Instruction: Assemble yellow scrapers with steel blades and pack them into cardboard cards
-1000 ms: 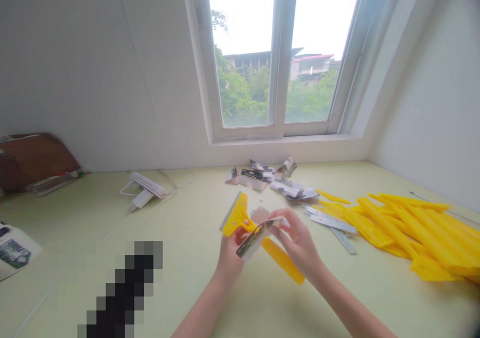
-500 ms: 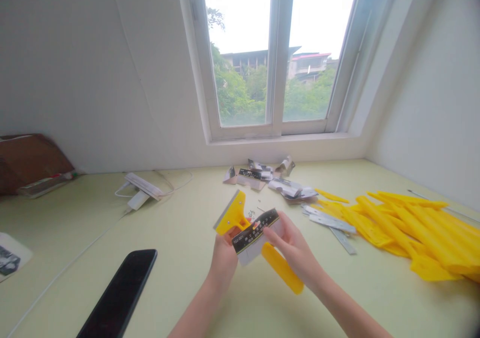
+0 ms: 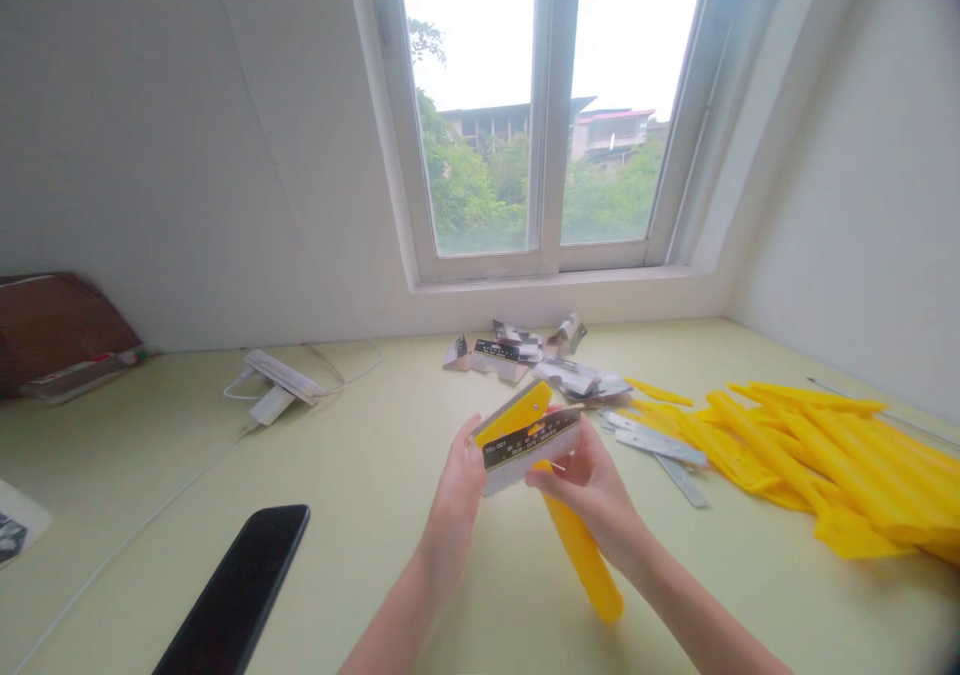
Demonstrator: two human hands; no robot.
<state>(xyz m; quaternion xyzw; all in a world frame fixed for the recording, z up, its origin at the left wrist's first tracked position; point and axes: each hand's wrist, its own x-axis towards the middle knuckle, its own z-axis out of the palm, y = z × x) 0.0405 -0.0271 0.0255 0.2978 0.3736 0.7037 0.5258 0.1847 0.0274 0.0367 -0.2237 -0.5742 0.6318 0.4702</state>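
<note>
Just now I have turned the yellow scraper (image 3: 517, 412) so that its wide head tips up to the right and slips mostly behind the printed card (image 3: 525, 463), where half a second ago it fanned out clear to the left. The handle (image 3: 583, 560) has swung to a steeper slant and points down toward me over the pale green counter (image 3: 375, 545). My left grip (image 3: 454, 490) has moved from behind the scraper's neck to the left end of head and card, fingers reaching up along it; whether it is clamped or merely bracing, I cannot tell. My right grip (image 3: 600, 490) is closed on the card's right end, thumb on the near side, beside the top of the handle. The scraper is between my two hands.

The card is thin and creased, with a black band of white print over a plain pale panel. The handle looks smooth, matte and rounded at its tip. Right of my hands lie flat grey metal strips (image 3: 661, 447) with a dull sheen, next to a heap of long yellow plastic pieces (image 3: 832, 455). Crumpled printed cards (image 3: 500, 359) sit farther back, and a glossy black phone (image 3: 236, 590) lies to the left.
</note>
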